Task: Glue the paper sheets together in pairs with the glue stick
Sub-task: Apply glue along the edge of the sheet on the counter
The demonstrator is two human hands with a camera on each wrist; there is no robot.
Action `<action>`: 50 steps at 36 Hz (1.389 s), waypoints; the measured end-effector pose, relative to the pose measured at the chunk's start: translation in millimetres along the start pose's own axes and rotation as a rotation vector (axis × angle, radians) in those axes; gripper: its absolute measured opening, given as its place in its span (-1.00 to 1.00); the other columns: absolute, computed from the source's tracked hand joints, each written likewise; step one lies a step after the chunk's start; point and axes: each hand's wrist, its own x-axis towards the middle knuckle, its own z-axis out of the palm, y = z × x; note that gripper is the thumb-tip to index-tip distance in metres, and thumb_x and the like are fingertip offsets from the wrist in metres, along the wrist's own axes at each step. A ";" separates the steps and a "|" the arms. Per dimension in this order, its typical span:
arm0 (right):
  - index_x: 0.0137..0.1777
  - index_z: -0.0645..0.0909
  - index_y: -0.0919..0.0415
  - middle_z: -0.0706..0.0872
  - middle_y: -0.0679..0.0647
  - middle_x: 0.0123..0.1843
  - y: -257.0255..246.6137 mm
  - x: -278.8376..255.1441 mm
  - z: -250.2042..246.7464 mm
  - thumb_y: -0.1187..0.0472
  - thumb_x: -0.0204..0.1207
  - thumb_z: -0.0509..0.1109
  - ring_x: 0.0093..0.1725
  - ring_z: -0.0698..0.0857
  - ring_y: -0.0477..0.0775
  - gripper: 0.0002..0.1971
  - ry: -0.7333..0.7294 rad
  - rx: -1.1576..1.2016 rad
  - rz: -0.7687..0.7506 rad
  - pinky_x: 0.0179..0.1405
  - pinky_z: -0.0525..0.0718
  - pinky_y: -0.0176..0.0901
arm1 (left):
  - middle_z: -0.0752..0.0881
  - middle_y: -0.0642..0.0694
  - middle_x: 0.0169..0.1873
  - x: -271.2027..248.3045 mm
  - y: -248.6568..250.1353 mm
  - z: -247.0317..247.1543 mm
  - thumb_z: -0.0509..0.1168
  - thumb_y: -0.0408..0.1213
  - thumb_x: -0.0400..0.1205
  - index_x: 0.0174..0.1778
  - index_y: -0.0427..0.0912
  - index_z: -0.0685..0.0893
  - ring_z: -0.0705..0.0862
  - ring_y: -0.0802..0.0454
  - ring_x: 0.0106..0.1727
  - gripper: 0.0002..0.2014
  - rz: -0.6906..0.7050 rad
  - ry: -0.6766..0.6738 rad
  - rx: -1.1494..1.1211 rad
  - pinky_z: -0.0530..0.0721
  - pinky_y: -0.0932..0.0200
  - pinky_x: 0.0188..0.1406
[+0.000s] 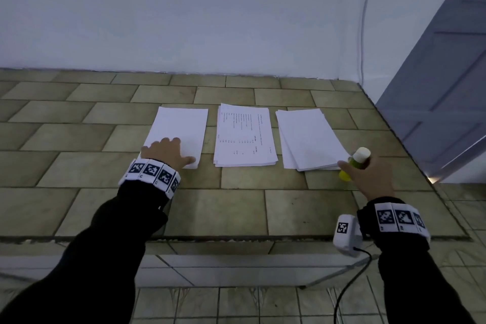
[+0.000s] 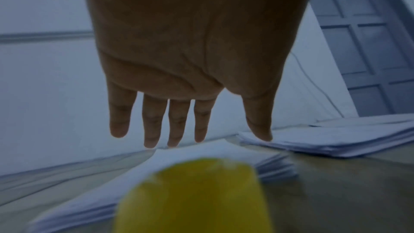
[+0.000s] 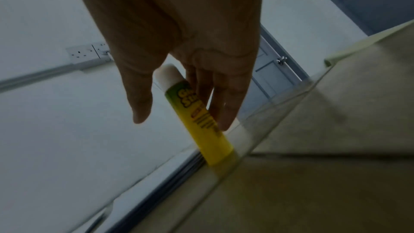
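- The bench is tiled in olive-tan and carries three lots of paper in a row, set apart from one another.
- The left pile is blank white; the left hand lies flat on its near end, palm down.
- In the left wrist view the left hand's fingers are straight and a little spread, thumb out to the side, holding nothing.
- A blurred yellow shape fills the bottom of the left wrist view; what it is cannot be told.
- The middle pile shows printed lines on its top sheet, its sheets slightly out of square.
- The right pile is blank, its sheets fanned a little.
- The glue stick stands on the bench just beside the right pile's near right corner, yellow body with a white cap on top, tilted somewhat in the right wrist view.
- The right hand is at the glue stick: its fingers run nearly straight down behind the tube and touch it.
- The thumb hangs on the other side, apart from the tube, so the hand is not closed round it.
- Both wrists wear white bands with black square markers over dark sleeves.
- A cable runs from a white unit at the right wrist.
- A white wall backs the bench; a grey-blue panelled door stands at the right.
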 end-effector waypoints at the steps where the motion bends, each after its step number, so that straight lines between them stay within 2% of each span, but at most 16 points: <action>1: 0.10 0.59 0.46 0.64 0.29 -0.08 0.5 -0.6 0.1 0.15 0.43 0.58 -0.03 0.63 0.28 -0.59 -0.002 -0.018 -0.009 -0.17 0.43 -0.06 | 0.59 -0.14 0.36 1.2 0.1 1.9 0.24 0.29 0.60 0.48 -0.06 0.45 0.58 -0.17 0.35 -0.36 0.005 -0.012 0.001 0.47 -0.07 0.32; 5: 0.19 0.58 0.46 0.65 0.33 0.02 -1.1 -2.1 0.6 0.30 0.47 0.51 0.03 0.62 0.30 -0.65 -0.008 -0.071 -0.038 -0.12 0.41 -0.07 | 0.65 -0.10 0.28 2.4 0.0 5.8 0.29 0.22 0.61 0.44 0.03 0.53 0.63 -0.11 0.27 -0.46 0.027 -0.003 0.001 0.58 0.00 0.25; 9: 0.28 0.55 0.46 0.68 0.38 0.17 -5.0 -4.6 1.1 0.30 0.50 0.49 0.15 0.62 0.35 -0.60 -0.034 -0.086 -0.046 -0.06 0.42 -0.06 | 0.66 -0.06 0.31 3.0 -3.7 2.4 0.25 0.14 0.67 0.40 0.05 0.59 0.61 -0.09 0.29 -0.57 0.038 0.046 -0.034 0.55 0.04 0.19; 18: 0.20 0.59 0.43 0.66 0.31 0.00 -2.6 -3.3 1.0 0.32 0.48 0.50 -0.07 0.53 0.17 -0.66 -0.041 -0.088 -0.065 -0.11 0.41 -0.09 | 0.69 -0.17 0.29 -18.5 -13.2 -23.3 0.16 0.15 0.71 0.42 -0.06 0.60 0.65 -0.22 0.21 -0.52 0.052 0.254 -0.419 0.52 -0.01 0.09; 21: 0.18 0.59 0.43 0.63 0.26 -0.05 -1.8 -2.5 0.9 0.33 0.46 0.51 -0.07 0.54 0.18 -0.67 -0.036 -0.082 -0.076 -0.10 0.45 -0.07 | 0.72 -0.14 0.27 -35.9 -7.9 -32.2 0.20 0.11 0.70 0.41 -0.07 0.61 0.67 -0.16 0.16 -0.54 0.163 0.326 -0.528 0.52 0.02 0.04; 25: 0.20 0.61 0.42 0.69 0.35 0.03 2.4 1.4 2.2 0.37 0.39 0.54 -0.02 0.62 0.27 -0.62 -0.050 -0.097 -0.080 -0.07 0.53 -0.01 | 0.69 -0.02 0.28 -61.4 7.1 -31.5 0.28 0.07 0.65 0.39 0.04 0.63 0.64 0.08 0.09 -0.59 0.460 0.223 -0.659 0.50 0.19 -0.02; 27: 0.22 0.62 0.40 0.71 0.35 0.06 3.9 2.8 2.5 0.41 0.35 0.56 0.05 0.65 0.32 -0.58 -0.062 -0.102 -0.082 -0.03 0.56 0.02 | 0.63 0.08 0.35 -71.6 14.6 -22.9 0.30 0.03 0.66 0.40 0.14 0.60 0.60 0.11 0.24 -0.63 0.581 0.132 -0.629 0.52 0.22 0.13; 30: 0.27 0.63 0.37 0.72 0.32 0.10 4.5 3.4 2.1 0.41 0.34 0.57 0.09 0.67 0.30 -0.54 -0.082 -0.092 -0.087 -0.01 0.55 -0.04 | 0.48 0.10 0.53 -83.2 23.5 -5.9 0.31 0.06 0.66 0.43 0.17 0.58 0.37 0.17 0.53 -0.61 0.714 0.020 -0.482 0.35 0.15 0.48; 33: 0.30 0.63 0.32 0.74 0.29 0.12 5.6 3.6 3.0 0.37 0.34 0.58 0.09 0.68 0.24 -0.51 -0.106 -0.099 -0.113 0.00 0.56 -0.05 | 0.38 0.02 0.61 -93.1 30.5 9.0 0.18 0.33 0.52 0.44 0.19 0.58 0.22 0.12 0.65 -0.41 0.801 -0.093 -0.339 0.27 -0.04 0.62; 35: 0.33 0.61 0.32 0.74 0.28 0.14 4.3 1.9 4.0 0.37 0.37 0.57 0.04 0.65 0.15 -0.50 -0.137 -0.098 -0.135 -0.01 0.52 -0.10 | 0.29 -0.02 0.66 -98.2 33.6 17.8 0.09 0.36 0.47 0.46 0.23 0.54 0.10 0.07 0.70 -0.36 0.819 -0.156 -0.217 0.12 -0.02 0.68; 37: 0.36 0.57 0.33 0.72 0.26 0.16 1.8 0.2 5.3 0.38 0.41 0.55 0.02 0.61 0.09 -0.50 -0.170 -0.082 -0.144 -0.01 0.48 -0.12 | 0.13 0.01 0.70 -101.1 33.5 25.4 0.21 0.19 0.62 0.51 0.26 0.45 -0.07 0.07 0.73 -0.49 0.806 -0.206 -0.107 -0.10 0.00 0.70; 40: 0.38 0.54 0.31 0.68 0.18 0.15 -3.7 -4.1 8.1 0.39 0.47 0.49 0.03 0.60 0.05 -0.54 -0.232 -0.037 -0.151 -0.01 0.47 -0.15 | -0.02 0.03 0.73 -103.1 30.1 34.6 0.25 0.03 0.68 0.58 0.31 0.32 -0.20 0.09 0.72 -0.48 0.802 -0.218 -0.036 -0.25 -0.05 0.68; 43: 0.36 0.55 0.26 0.67 0.15 0.12 -8.1 -9.0 12.6 0.36 0.49 0.48 0.10 0.67 0.11 -0.57 -0.297 0.010 -0.191 -0.03 0.54 -0.15 | -0.13 0.05 0.72 -103.6 27.3 37.8 0.25 -0.03 0.68 0.61 0.32 0.24 -0.26 0.10 0.71 -0.43 0.786 -0.241 -0.044 -0.27 -0.09 0.68; 45: 0.36 0.55 0.24 0.65 0.10 0.08 -12.8 -14.5 14.8 0.33 0.51 0.48 0.08 0.66 0.11 -0.58 -0.338 0.033 -0.237 -0.14 0.56 -0.28 | -0.18 0.09 0.70 -103.9 25.0 37.2 0.26 -0.03 0.65 0.60 0.36 0.23 -0.30 0.13 0.69 -0.40 0.776 -0.256 -0.055 -0.23 -0.11 0.69; 48: 0.38 0.54 0.14 0.67 0.05 0.05 -22.6 -22.9 19.1 0.25 0.49 0.52 -0.02 0.68 -0.02 -0.55 -0.359 0.068 -0.318 -0.17 0.58 -0.40 | -0.15 0.18 0.66 -103.0 19.5 35.1 0.14 0.12 0.45 0.50 0.49 0.20 -0.29 0.22 0.67 -0.36 0.736 -0.259 -0.176 -0.15 -0.14 0.69; 50: 0.34 0.55 0.09 0.67 -0.03 -0.01 -30.0 -27.8 24.0 0.21 0.46 0.55 -0.07 0.66 -0.15 -0.54 -0.350 0.073 -0.364 -0.20 0.59 -0.48 | -0.09 0.19 0.67 -103.3 17.3 36.0 0.02 0.33 0.35 0.47 0.51 0.14 -0.17 0.18 0.70 -0.32 0.668 -0.200 -0.258 -0.05 -0.14 0.69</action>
